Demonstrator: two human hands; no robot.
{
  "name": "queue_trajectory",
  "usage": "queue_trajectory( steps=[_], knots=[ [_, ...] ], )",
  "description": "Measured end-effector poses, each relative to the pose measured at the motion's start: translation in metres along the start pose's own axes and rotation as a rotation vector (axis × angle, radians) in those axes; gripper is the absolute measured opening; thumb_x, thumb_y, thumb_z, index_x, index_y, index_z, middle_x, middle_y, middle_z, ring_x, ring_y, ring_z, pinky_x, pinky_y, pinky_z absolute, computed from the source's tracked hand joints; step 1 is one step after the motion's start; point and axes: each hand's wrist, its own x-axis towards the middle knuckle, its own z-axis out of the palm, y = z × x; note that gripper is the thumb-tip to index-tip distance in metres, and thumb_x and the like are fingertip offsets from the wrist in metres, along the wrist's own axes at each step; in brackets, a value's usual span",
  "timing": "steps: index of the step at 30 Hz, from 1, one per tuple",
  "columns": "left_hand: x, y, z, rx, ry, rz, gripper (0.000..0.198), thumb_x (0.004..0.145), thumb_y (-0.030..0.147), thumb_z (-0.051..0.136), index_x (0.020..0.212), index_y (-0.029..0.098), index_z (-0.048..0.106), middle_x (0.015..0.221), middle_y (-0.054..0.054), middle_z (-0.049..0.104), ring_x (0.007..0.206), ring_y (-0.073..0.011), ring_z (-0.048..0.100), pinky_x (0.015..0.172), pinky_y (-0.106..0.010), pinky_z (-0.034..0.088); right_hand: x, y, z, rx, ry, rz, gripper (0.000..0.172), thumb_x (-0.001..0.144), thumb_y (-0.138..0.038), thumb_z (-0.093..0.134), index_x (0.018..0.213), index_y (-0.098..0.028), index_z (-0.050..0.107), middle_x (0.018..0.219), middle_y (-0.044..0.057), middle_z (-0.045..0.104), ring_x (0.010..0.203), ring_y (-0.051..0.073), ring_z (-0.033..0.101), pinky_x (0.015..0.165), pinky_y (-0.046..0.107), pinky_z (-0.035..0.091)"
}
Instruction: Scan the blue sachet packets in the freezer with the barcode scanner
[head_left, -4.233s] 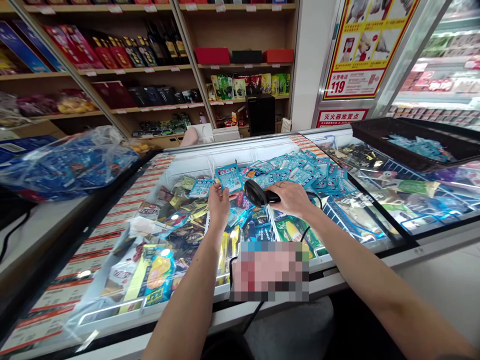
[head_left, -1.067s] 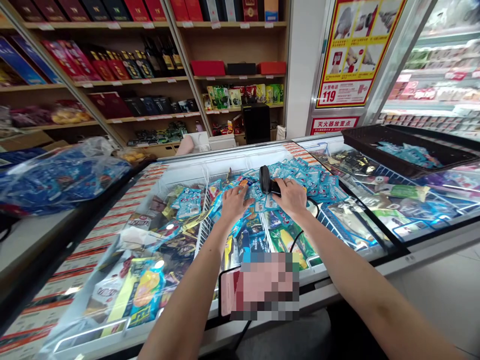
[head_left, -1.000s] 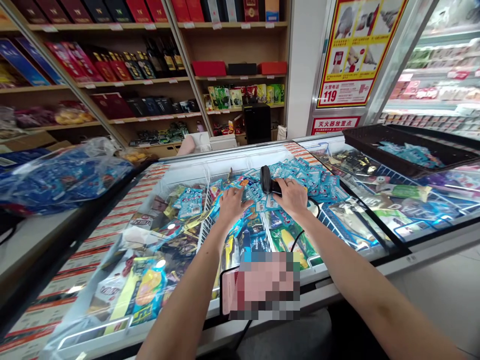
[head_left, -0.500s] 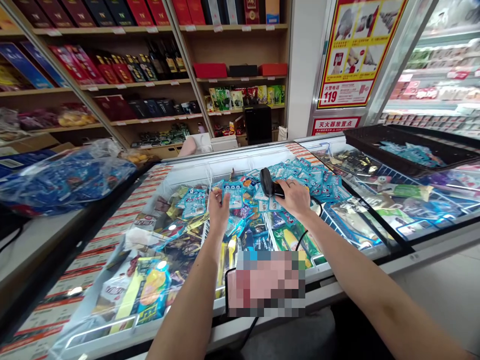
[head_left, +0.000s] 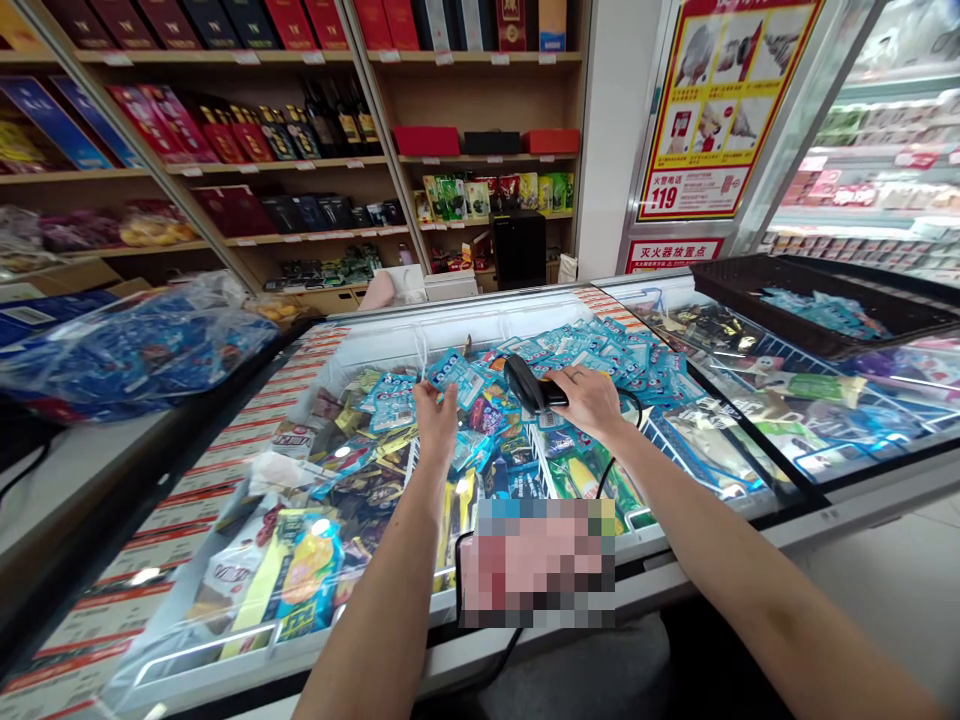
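Observation:
A small light-blue packet (head_left: 463,380) is at the fingers of my left hand (head_left: 436,415), gripped by its lower left edge and tilted. My right hand (head_left: 587,400) is wrapped around the handle of a black barcode scanner (head_left: 523,382), whose head points left towards that packet. From the scanner a dark cable runs down past my right wrist. Several matching blue packets lie in a spread pile (head_left: 630,350) behind and right of the scanner. A smaller group of blue packets (head_left: 394,400) lies left of my left hand.
Beneath my hands is a glass-topped chest freezer (head_left: 217,430) with colourful wrapped goods inside. A dark tray (head_left: 720,275) with blue packets stands at right. A plastic-wrapped blue bundle (head_left: 142,350) lies at left. A blurred-out device (head_left: 536,565) sits at the front edge. Stocked shelves (head_left: 480,60) stand behind.
The blue packet in my left hand has turned from upright to tilted. My right hand has tipped the scanner, and its head has moved slightly left and down.

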Motion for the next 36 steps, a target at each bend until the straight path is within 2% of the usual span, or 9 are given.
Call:
queue_trajectory(
  steps=[4,9,14,20,36],
  knots=[
    [0.0,0.002,-0.001,-0.023,0.016,-0.055,0.037,0.074,0.044,0.061,0.094,0.021,0.041,0.084,0.0,0.051,0.075,-0.0132,0.053,0.064,-0.027,0.045,0.0,-0.001,-0.004,0.007,-0.047,-0.089,0.041,0.085,-0.035,0.056,0.124,-0.023,0.051,0.098,0.008,0.062,0.091,0.021,0.053,0.071,0.03,0.034],
    [-0.001,0.008,0.001,-0.03,0.009,-0.085,0.037,0.072,0.044,0.063,0.091,0.021,0.041,0.07,0.005,0.041,0.065,-0.0112,0.049,0.06,-0.026,0.046,0.002,-0.004,-0.007,0.026,-0.107,-0.165,0.043,0.086,-0.036,0.056,0.127,-0.024,0.049,0.097,0.008,0.062,0.09,0.021,0.053,0.07,0.029,0.034],
    [-0.002,0.013,0.004,-0.057,-0.039,-0.111,0.037,0.072,0.043,0.063,0.092,0.021,0.04,0.063,0.008,0.035,0.057,-0.0082,0.044,0.058,-0.024,0.046,0.004,-0.006,-0.007,0.03,-0.127,-0.157,0.041,0.086,-0.037,0.056,0.125,-0.025,0.051,0.094,0.006,0.062,0.087,0.02,0.053,0.069,0.029,0.034],
    [-0.003,0.011,0.004,-0.067,-0.074,-0.113,0.039,0.074,0.044,0.062,0.094,0.021,0.039,0.064,0.007,0.036,0.059,-0.0085,0.047,0.058,-0.023,0.046,0.007,-0.008,-0.008,0.03,-0.158,-0.143,0.041,0.085,-0.04,0.056,0.123,-0.025,0.051,0.096,0.006,0.063,0.09,0.021,0.054,0.069,0.029,0.035],
    [-0.001,0.0,0.002,-0.024,-0.045,-0.089,0.042,0.074,0.048,0.061,0.098,0.021,0.039,0.064,0.007,0.032,0.055,-0.0091,0.041,0.057,-0.025,0.045,0.008,-0.009,-0.008,0.03,-0.161,-0.15,0.043,0.084,-0.041,0.059,0.122,-0.024,0.051,0.097,0.006,0.063,0.091,0.02,0.054,0.07,0.029,0.035]
  ],
)
